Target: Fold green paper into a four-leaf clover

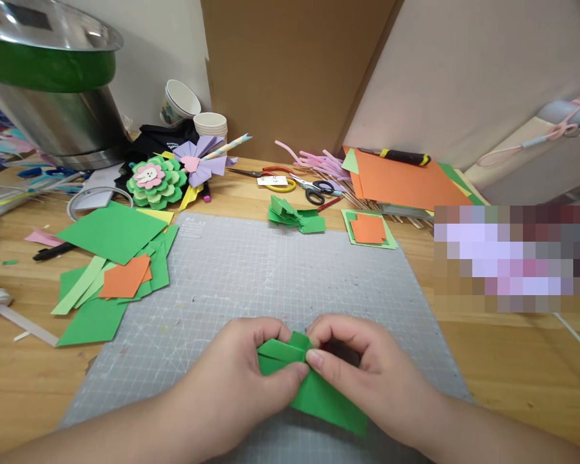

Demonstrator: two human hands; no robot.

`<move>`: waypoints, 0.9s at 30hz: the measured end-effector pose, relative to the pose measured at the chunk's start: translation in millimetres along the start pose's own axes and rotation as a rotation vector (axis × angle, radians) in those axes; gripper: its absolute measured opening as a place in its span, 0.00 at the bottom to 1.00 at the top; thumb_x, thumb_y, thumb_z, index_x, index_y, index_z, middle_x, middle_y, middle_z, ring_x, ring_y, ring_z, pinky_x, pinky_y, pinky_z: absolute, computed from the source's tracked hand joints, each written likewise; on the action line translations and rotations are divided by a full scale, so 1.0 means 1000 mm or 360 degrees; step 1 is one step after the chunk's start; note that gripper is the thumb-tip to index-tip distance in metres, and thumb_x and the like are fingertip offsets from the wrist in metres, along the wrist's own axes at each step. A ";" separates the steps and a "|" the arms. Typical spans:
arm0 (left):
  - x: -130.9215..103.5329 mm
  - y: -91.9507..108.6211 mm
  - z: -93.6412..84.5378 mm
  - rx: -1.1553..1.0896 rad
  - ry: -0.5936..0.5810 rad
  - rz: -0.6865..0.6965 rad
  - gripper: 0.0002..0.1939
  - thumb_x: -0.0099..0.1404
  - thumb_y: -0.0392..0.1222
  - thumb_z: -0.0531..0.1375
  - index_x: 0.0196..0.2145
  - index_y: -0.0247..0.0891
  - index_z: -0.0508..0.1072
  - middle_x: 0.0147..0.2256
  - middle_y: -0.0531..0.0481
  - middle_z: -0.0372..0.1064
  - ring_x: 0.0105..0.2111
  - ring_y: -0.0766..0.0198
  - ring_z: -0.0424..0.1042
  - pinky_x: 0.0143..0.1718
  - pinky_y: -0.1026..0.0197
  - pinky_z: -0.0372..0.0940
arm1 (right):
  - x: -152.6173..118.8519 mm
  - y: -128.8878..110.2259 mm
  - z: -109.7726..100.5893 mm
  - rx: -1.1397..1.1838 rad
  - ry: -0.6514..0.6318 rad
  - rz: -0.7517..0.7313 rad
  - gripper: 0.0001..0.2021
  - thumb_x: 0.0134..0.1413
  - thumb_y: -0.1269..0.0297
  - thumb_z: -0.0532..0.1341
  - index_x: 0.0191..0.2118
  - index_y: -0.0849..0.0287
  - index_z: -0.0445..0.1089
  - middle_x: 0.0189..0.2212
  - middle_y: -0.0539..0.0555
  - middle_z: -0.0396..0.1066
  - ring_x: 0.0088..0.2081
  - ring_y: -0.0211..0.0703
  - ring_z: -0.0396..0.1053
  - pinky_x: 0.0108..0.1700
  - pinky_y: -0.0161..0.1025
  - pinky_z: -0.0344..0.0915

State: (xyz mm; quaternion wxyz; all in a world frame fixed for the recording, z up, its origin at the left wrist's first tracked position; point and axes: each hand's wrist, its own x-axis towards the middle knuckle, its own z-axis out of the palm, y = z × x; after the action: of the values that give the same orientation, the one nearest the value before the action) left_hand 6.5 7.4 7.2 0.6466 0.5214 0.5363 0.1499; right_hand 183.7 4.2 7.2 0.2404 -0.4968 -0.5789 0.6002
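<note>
A folded green paper (314, 386) is pinched between the left hand (249, 374) and the right hand (367, 374), both clamped on it, low over the grey cutting mat (270, 277) on the counter (502, 361).

Left hand (244, 374) and right hand (367, 370) pinch a folded green paper piece (314, 393) at the near edge of a grey gridded cutting mat (270, 277). Folded green paper bits (294, 216) lie at its far edge; green and orange paper offcuts (118, 267) overlap its left edge.
</note>
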 end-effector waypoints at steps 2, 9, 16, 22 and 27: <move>0.000 -0.002 0.000 -0.0002 -0.0060 -0.0013 0.09 0.55 0.44 0.58 0.23 0.38 0.63 0.20 0.60 0.53 0.22 0.69 0.52 0.21 0.66 0.49 | 0.001 -0.001 -0.004 -0.0012 -0.0072 -0.0007 0.06 0.51 0.65 0.59 0.26 0.59 0.64 0.25 0.49 0.64 0.29 0.38 0.60 0.31 0.35 0.59; 0.000 -0.002 0.002 0.0079 -0.0099 -0.0014 0.07 0.53 0.44 0.58 0.24 0.38 0.66 0.19 0.59 0.54 0.22 0.69 0.53 0.21 0.66 0.49 | 0.000 0.006 -0.006 -0.0075 -0.0118 -0.0143 0.08 0.51 0.67 0.59 0.23 0.59 0.64 0.22 0.48 0.63 0.26 0.36 0.59 0.28 0.34 0.57; -0.002 0.002 0.002 0.0093 -0.0123 -0.0023 0.07 0.51 0.43 0.58 0.23 0.38 0.65 0.18 0.60 0.52 0.21 0.69 0.51 0.20 0.66 0.47 | 0.003 0.010 -0.005 -0.0130 -0.0085 -0.0346 0.08 0.45 0.71 0.59 0.19 0.59 0.62 0.19 0.49 0.65 0.23 0.36 0.61 0.26 0.34 0.58; -0.007 0.005 0.004 0.0104 -0.0202 -0.0081 0.07 0.50 0.43 0.58 0.22 0.39 0.63 0.17 0.61 0.50 0.20 0.70 0.50 0.19 0.67 0.46 | 0.006 0.012 -0.006 -0.0232 -0.0150 -0.0670 0.10 0.45 0.70 0.57 0.18 0.58 0.59 0.17 0.48 0.62 0.22 0.36 0.61 0.27 0.36 0.59; -0.008 0.006 0.004 0.0121 -0.0229 -0.0110 0.07 0.50 0.42 0.58 0.23 0.39 0.63 0.17 0.61 0.51 0.20 0.70 0.51 0.19 0.66 0.47 | 0.007 0.008 -0.007 -0.0196 -0.0217 -0.0781 0.13 0.51 0.70 0.52 0.17 0.58 0.56 0.16 0.48 0.60 0.21 0.36 0.60 0.29 0.37 0.59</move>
State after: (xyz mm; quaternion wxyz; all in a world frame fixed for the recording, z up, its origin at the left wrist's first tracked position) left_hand 9.2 2.1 16.2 0.6680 0.5362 0.5113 0.0691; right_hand 189.1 11.3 -1.7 0.3085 -0.3136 -0.7325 0.5195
